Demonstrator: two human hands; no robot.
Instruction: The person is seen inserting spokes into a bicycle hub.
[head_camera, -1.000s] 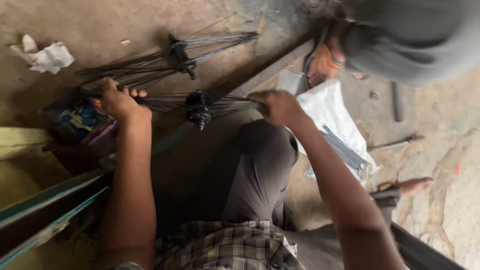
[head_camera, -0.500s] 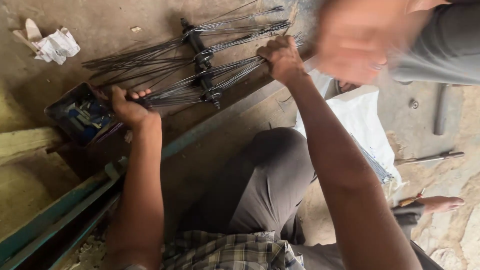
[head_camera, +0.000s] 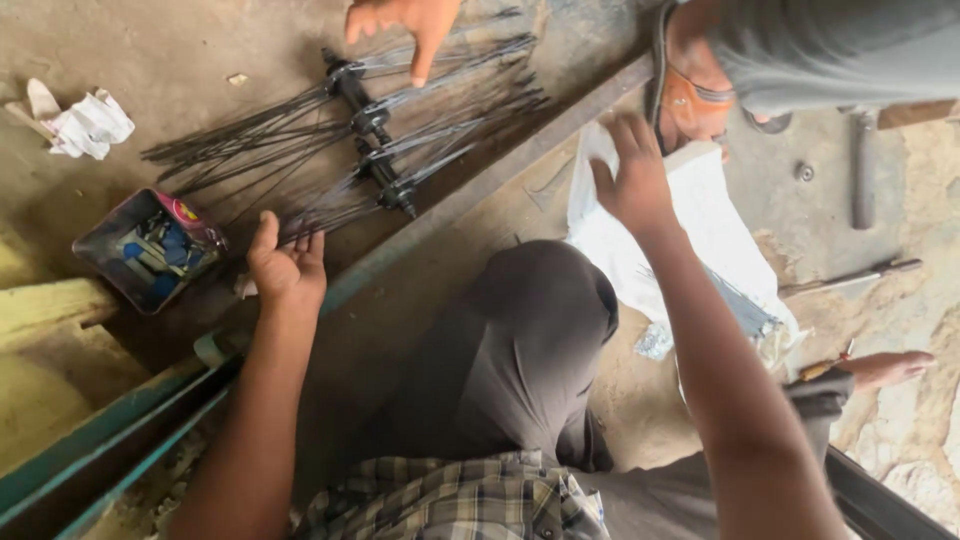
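We are seeing black spokes (head_camera: 340, 140) on black hubs (head_camera: 370, 120), a white sack (head_camera: 700, 240), a crumpled white rag (head_camera: 88, 125), a teal rail (head_camera: 110, 440), and a grey-and-cream checked shirt (head_camera: 450, 500).

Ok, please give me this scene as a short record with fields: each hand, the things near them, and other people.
left hand: left hand, open, palm up, beside the spoke ends, holding nothing
right hand: right hand, open, fingers spread over the white sack
main things: black hubs laced with thin spokes, lying on the ground
near left hand: small box of tools
other things: crumpled white paper, long metal bar
other people: another person's hand reaching over the spokes from the top
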